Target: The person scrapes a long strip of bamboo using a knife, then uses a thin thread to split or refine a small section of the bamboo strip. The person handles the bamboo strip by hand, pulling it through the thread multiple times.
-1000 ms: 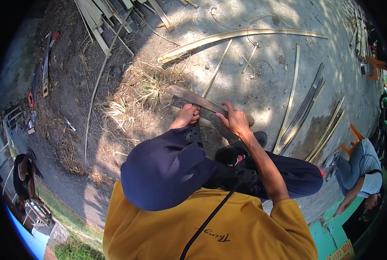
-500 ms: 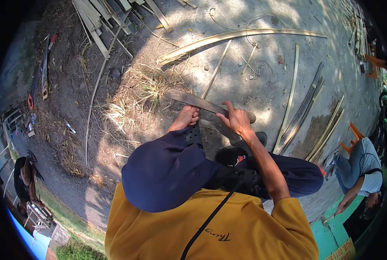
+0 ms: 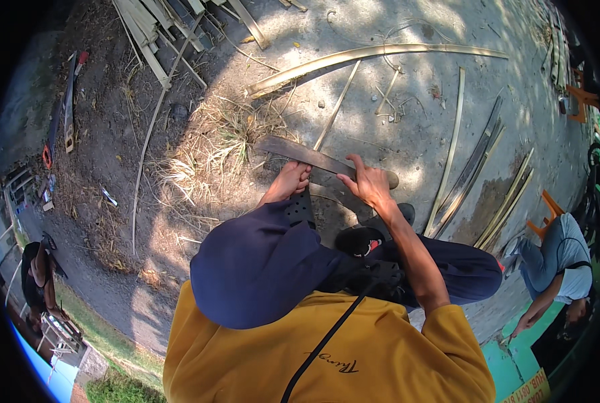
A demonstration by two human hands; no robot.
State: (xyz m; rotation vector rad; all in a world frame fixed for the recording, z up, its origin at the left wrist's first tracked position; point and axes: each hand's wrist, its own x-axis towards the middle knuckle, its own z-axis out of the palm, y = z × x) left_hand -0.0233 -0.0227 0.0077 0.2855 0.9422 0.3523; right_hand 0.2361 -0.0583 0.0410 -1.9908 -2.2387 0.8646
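Observation:
A wide-bladed machete [image 3: 323,160] lies slantwise before my knees, its blade toward the left. My right hand [image 3: 370,185] is closed round its handle, with the thumb and forefinger toward the blade. Just under the blade, my left hand [image 3: 290,181] forms a fist on a thin bamboo strip [image 3: 335,106]. The strip runs away from me across the ground, and the machete blade crosses it close to my fingers. The strip's near end is hidden by my hand and the blade. Pale shavings [image 3: 229,138] lie in a heap beyond my left hand.
A long curved bamboo piece [image 3: 380,52] lies ahead. Split strips [image 3: 461,174] rest at right, and a pile of slats [image 3: 145,30] at far left. A handsaw [image 3: 70,114] lies left. One person [image 3: 558,262] sits at right; another [image 3: 38,275] is at left.
My hands and the machete have barely moved; the blade has tilted slightly. At right, the other person's hand has moved down a little.

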